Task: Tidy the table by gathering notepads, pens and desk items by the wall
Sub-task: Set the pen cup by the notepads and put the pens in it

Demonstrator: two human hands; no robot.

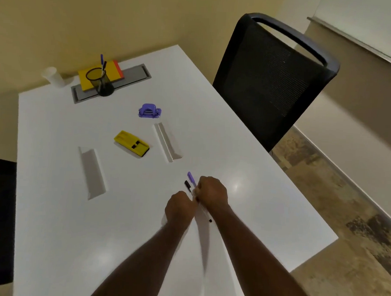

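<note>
pens (pixel 191 185) bunched between hands | right hand (pixel 212 191) grasping them | left hand (pixel 179 205) clenched alongside

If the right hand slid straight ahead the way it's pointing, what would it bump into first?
Probably the nearer slot cut into the table; beyond it sits the purple hole punch. The right hand points up-left, gripping pens, but depth is hard to judge.

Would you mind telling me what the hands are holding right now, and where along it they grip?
Both hands, left and right, close around a small bundle of pens, gripping mid-barrel; the purple and black capped ends stick out beyond the fingers.
</note>
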